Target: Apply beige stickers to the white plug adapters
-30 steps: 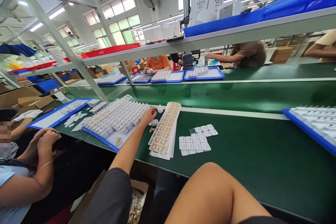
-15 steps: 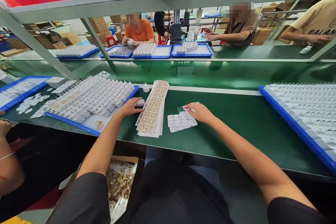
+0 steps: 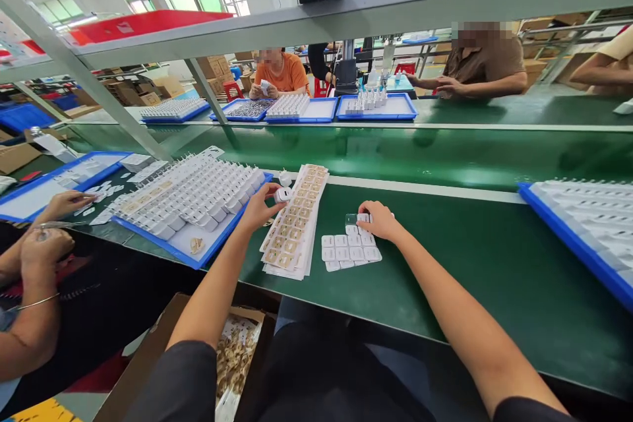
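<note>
My left hand (image 3: 258, 211) pinches a white charger plug (image 3: 283, 195), its dark port slot turned up. It is over the edge of a stack of sticker sheets (image 3: 297, 217) with tan square outlines. To the right, my right hand (image 3: 380, 220) has its fingertips closed on the upper part of white square label sheets (image 3: 350, 248), where a clear corner sticks out. Just what lies under those fingers is partly hidden. Another white charger plug (image 3: 285, 178) stands behind the left hand, at the top of the stack.
A blue tray (image 3: 200, 262) with rows of white charger plugs and a crumpled tan scrap (image 3: 196, 245) is at left. Another full blue tray (image 3: 568, 244) lies at right. A co-worker's hands (image 3: 49, 237) are at far left. Below is a box of tan scraps (image 3: 237, 359).
My left hand has lifted the charger plug and turned it, so its port shows. The right hand stays at the top of the label sheets. The view has tilted up a little.
</note>
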Tool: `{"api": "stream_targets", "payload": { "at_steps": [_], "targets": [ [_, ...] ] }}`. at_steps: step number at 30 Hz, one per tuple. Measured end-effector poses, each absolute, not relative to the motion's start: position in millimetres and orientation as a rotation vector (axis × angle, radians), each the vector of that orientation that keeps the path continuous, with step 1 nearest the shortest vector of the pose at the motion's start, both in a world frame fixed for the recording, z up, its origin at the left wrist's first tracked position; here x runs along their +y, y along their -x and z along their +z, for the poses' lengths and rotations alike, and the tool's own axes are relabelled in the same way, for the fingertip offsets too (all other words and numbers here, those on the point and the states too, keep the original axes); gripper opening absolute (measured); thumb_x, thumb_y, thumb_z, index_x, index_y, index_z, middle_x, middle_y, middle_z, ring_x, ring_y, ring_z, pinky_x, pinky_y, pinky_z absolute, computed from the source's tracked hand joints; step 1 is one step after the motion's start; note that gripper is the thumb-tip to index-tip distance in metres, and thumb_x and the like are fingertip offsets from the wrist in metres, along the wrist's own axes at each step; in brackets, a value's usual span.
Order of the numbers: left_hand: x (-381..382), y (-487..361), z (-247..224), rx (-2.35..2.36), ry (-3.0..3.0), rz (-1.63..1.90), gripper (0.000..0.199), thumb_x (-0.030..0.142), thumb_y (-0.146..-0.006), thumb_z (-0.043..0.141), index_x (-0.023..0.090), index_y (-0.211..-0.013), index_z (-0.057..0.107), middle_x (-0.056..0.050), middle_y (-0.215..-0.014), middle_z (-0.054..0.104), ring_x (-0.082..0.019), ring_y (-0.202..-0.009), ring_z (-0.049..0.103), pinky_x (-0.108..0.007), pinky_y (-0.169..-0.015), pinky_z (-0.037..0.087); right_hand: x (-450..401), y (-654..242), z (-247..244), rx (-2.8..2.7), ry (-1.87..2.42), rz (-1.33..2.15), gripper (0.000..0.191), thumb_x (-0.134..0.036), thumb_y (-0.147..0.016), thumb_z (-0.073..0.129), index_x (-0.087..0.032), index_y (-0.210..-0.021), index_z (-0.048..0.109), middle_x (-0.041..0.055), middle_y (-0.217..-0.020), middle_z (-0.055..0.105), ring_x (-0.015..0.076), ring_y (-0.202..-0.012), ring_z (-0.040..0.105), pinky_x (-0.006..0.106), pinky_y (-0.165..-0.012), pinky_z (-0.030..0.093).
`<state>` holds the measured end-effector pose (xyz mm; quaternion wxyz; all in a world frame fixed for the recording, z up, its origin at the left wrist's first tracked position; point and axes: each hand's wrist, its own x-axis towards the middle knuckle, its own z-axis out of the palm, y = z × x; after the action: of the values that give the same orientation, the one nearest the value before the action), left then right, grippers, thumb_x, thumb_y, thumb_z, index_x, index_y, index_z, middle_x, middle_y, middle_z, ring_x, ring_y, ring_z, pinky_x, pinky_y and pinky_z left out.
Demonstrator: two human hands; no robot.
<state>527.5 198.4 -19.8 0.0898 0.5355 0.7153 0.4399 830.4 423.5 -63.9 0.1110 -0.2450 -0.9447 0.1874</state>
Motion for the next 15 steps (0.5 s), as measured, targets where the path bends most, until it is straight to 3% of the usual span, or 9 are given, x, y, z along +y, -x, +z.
{"api": "stream_targets", "payload": {
  "at_steps": [3,8,15],
  "targets": [
    [221,-570,-11,1.890,-1.680,1.411,0.046,0.042,-0.080,0.072,0.020,-0.115,0.052,-0.010,-0.119,0.063,-0.023,-0.111,0.064,-0.040,-0.101,0.050,425,-833,-68,-2.697,0.694,0.588,0.019,-0.025,-0.085,0.066,-0.020,-0.102,0.058,0.0049,-0.098,0.068,0.0230,-0.093,0.063,0.036,-0.081,0.045],
    [263,-643,-4,1.324,-1.729,1.577,0.036,0.026,-0.083,0.075,0.021,-0.110,0.052,-0.012,-0.124,0.062,-0.022,-0.117,0.061,-0.040,-0.101,0.048,425,-834,-76,-2.590,0.665,0.562,0.021,-0.023,-0.086,0.065,-0.020,-0.105,0.057,0.0061,-0.105,0.066,0.0216,-0.099,0.062,0.034,-0.084,0.044],
    [273,-680,-24,1.362,-1.639,1.492,0.038,0.022,-0.081,0.076,0.021,-0.111,0.053,-0.010,-0.116,0.064,-0.022,-0.110,0.063,-0.039,-0.098,0.049,421,-832,-86,-2.592,0.552,0.479,0.021,-0.022,-0.085,0.064,-0.019,-0.106,0.062,0.0077,-0.107,0.068,0.0238,-0.099,0.060,0.035,-0.081,0.042]
  ]
}}
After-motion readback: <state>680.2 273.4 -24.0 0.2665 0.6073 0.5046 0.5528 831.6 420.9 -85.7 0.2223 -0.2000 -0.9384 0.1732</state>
